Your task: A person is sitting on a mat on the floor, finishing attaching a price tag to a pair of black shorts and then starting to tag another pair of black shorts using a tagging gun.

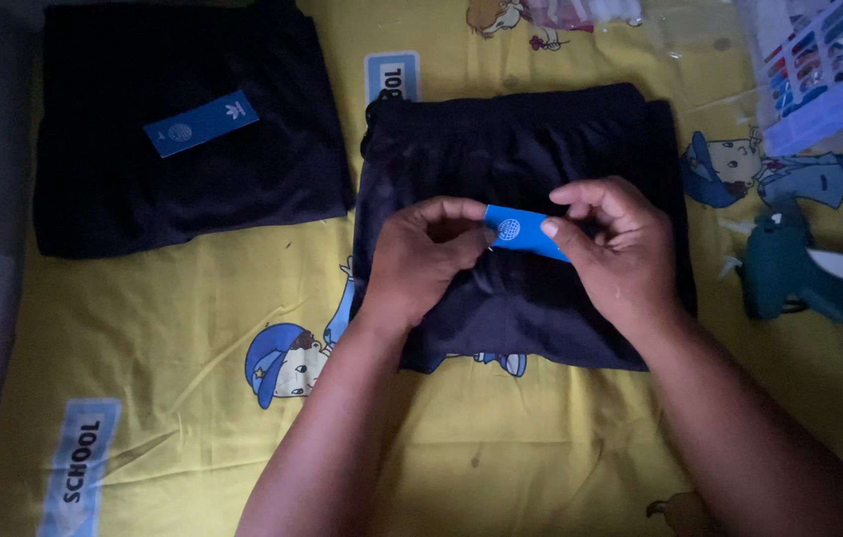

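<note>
Both hands pinch blue tag (526, 232) over folded dark garment (526, 224) on yellow cartoon sheet (193, 328): left hand (421, 261) grip clenched on near end, probably; right hand (612, 249) grip grasping far end. Dim light; uneven pull could tear tag or rumple fold.

The right hand (612, 251) covers one end of the blue tag (524, 231). The basket (829, 75) is cut off by the upper right corner. Dim light obscures the folded garment (521, 179); its type is probably shorts.

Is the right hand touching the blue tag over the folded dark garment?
Touching. The head view shows the right hand pinching the blue tag by its right end.
</note>
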